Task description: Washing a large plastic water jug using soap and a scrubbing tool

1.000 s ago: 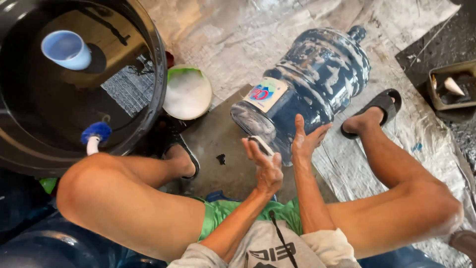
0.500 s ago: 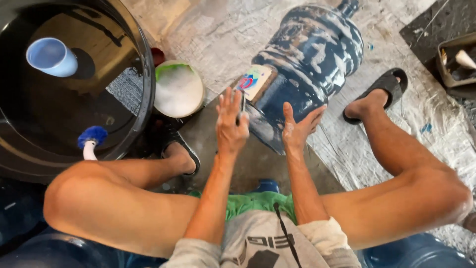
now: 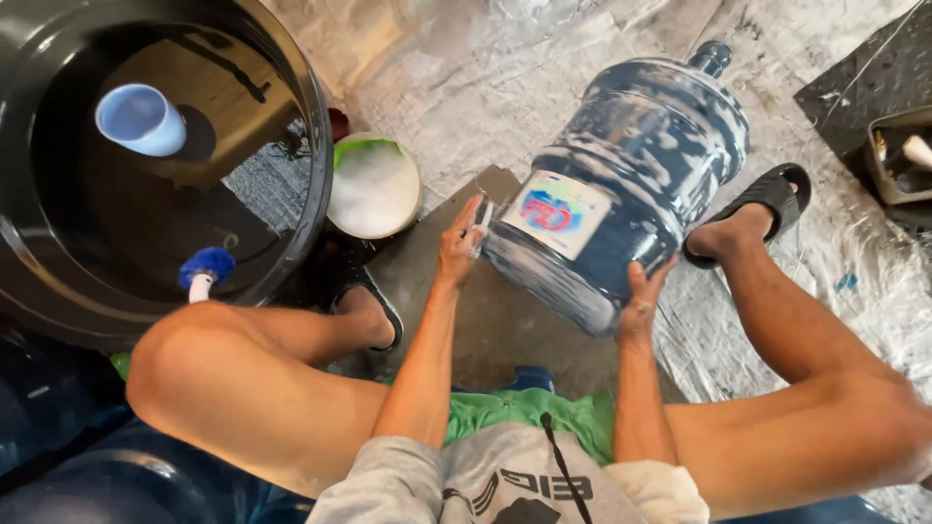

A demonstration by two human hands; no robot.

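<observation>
- A large blue water jug (image 3: 621, 184) lay on its side on the floor (image 3: 544, 107), neck pointing toward the far right, its base resting on a grey slab (image 3: 485, 320) between the person's legs.
- The left hand (image 3: 458, 247) pressed a small scraper-like piece (image 3: 482, 218) against the jug's side, next to its paper label (image 3: 555, 212), fingers curled around it.
- The right hand (image 3: 643, 296) lay spread against the jug's base edge, steadying it.
- A bowl of white foam (image 3: 374, 186) sat just left of the slab.
- A big black tub (image 3: 146, 165) of water held a floating blue cup (image 3: 141, 118).
</observation>
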